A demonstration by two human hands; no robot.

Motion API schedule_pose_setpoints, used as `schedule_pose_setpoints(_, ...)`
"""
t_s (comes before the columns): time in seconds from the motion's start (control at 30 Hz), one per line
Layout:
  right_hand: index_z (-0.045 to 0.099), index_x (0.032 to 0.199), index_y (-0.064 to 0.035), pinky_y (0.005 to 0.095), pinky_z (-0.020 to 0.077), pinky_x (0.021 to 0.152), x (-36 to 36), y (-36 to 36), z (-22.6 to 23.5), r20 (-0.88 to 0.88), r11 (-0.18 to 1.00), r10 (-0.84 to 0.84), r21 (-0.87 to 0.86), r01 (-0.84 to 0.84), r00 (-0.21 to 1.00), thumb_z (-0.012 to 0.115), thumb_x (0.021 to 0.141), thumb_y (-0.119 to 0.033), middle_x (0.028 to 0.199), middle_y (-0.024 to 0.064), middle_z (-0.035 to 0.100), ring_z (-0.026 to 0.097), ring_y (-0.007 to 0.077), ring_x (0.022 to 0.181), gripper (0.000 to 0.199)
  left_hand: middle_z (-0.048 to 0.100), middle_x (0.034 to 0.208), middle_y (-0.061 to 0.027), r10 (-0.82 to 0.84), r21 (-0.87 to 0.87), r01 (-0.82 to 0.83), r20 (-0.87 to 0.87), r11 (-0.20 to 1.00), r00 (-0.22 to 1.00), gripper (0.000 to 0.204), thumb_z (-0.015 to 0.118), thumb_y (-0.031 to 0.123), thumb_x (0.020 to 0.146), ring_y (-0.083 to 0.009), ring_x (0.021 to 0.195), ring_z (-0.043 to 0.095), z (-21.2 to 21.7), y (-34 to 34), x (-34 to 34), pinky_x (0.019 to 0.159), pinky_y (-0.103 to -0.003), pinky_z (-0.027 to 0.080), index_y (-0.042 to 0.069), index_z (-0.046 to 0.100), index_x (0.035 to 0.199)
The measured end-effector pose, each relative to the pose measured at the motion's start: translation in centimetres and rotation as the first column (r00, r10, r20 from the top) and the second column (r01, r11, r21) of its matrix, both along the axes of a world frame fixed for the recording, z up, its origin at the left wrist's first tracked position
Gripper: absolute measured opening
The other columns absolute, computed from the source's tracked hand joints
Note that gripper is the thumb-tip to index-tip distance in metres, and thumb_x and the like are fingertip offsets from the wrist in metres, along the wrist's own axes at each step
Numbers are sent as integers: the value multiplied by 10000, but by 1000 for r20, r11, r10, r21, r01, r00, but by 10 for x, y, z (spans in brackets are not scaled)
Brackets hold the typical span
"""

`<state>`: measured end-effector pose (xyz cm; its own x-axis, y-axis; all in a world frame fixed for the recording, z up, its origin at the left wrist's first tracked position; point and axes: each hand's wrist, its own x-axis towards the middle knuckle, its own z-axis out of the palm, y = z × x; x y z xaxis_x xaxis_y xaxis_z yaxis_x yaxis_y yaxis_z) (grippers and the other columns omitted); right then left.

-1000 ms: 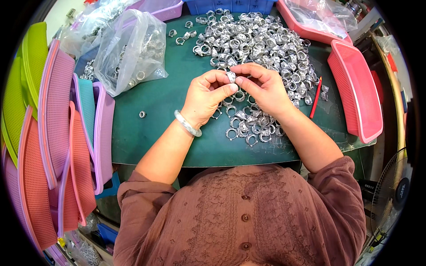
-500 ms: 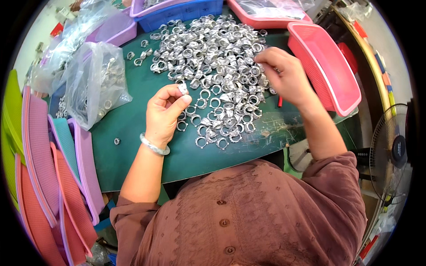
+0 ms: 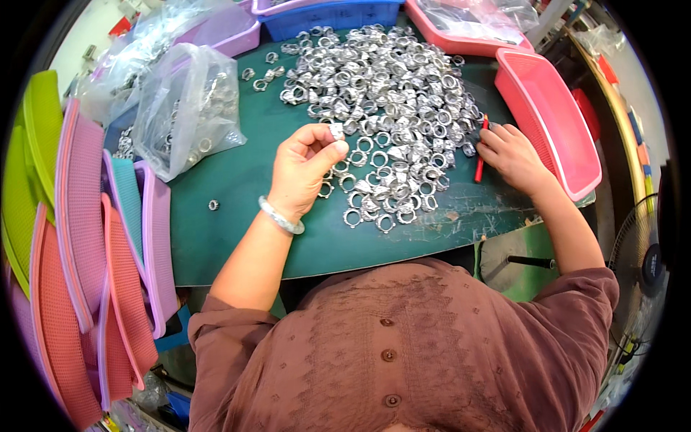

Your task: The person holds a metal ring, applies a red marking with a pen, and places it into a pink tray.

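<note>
My left hand (image 3: 302, 173) pinches one silver metal ring (image 3: 337, 131) between thumb and fingers, just left of a large heap of similar rings (image 3: 392, 83). At the heap's right edge, my right hand (image 3: 515, 158) has its fingers closed over a slim red pen-like tool (image 3: 479, 170). That tool's tip points away from me, and my fingers hide part of its middle. Loose rings spread from the heap toward the front of the green table (image 3: 237, 245).
An upright pink basket (image 3: 554, 115) stands right of my right hand. Behind the heap are a blue basket (image 3: 331, 24) and another pink basket (image 3: 461, 43). A clear bag of rings (image 3: 191, 108) sits at left, near stacked coloured baskets (image 3: 79, 209). One ring (image 3: 213, 205) lies apart.
My right hand has come down from the heap's right side and closed on the red tool. My left hand keeps its pinch on the ring. The whole view has shifted.
</note>
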<state>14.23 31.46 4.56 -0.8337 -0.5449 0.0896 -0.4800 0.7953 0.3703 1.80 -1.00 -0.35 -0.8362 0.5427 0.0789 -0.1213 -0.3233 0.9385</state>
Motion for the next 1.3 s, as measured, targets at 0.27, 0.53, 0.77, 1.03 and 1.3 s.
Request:
schedule_pose_setpoints(0.27, 474, 946, -28, 275, 452, 703, 22, -28, 20, 162, 378, -200, -897, 229, 966, 500, 781, 67, 975, 108, 563, 549, 159, 778, 192, 582, 921, -67, -28, 72, 28, 4, 997, 1000, 133, 617, 15, 787, -146, 825, 572, 1, 0, -1, 755, -285, 482, 32, 559, 905)
schedule_pose_setpoints(0.53, 540, 899, 4, 225, 440, 628, -29, -69, 18, 140, -167, -26, -977, 134, 990, 551, 822, -17, 886, 45, 524, 513, 78, 671, 81, 590, 875, -52, -8, 53, 7, 19, 999, 1000, 133, 616, 8, 785, -126, 782, 570, -1, 1, -1, 728, -256, 475, 22, 562, 905)
schedule_pose_setpoints(0.77, 562, 1065, 26, 260, 445, 649, -68, -117, 2, -16, -413, 258, -906, 95, 966, 417, 929, -340, 831, 78, 581, 536, 120, 687, 416, 584, 827, -27, 20, 46, -20, 9, 999, 1000, 132, 621, -20, 771, -101, 735, 559, -2, -1, -3, 695, -223, 464, 26, 562, 880)
schedule_pose_setpoints(1.03, 593, 887, -23, 243, 441, 703, -66, -136, -17, 163, -493, 312, -814, 306, 936, 658, 757, -38, 869, 36, 591, 545, 102, 780, 146, 560, 887, -13, 15, 74, -14, -9, 997, 1000, 138, 622, -63, 752, -95, 750, 555, -6, 0, -4, 690, -219, 470, 34, 570, 836)
schedule_pose_setpoints(1.3, 541, 761, -58, 207, 371, 599, -65, -140, -26, 163, -393, 316, -874, 285, 935, 641, 759, -34, 731, -20, 509, 462, 56, 673, 103, 541, 885, 1, 52, 47, -51, -22, 998, 998, 154, 649, -69, 731, -59, 748, 515, -1, 5, 0, 667, -188, 433, 44, 569, 799)
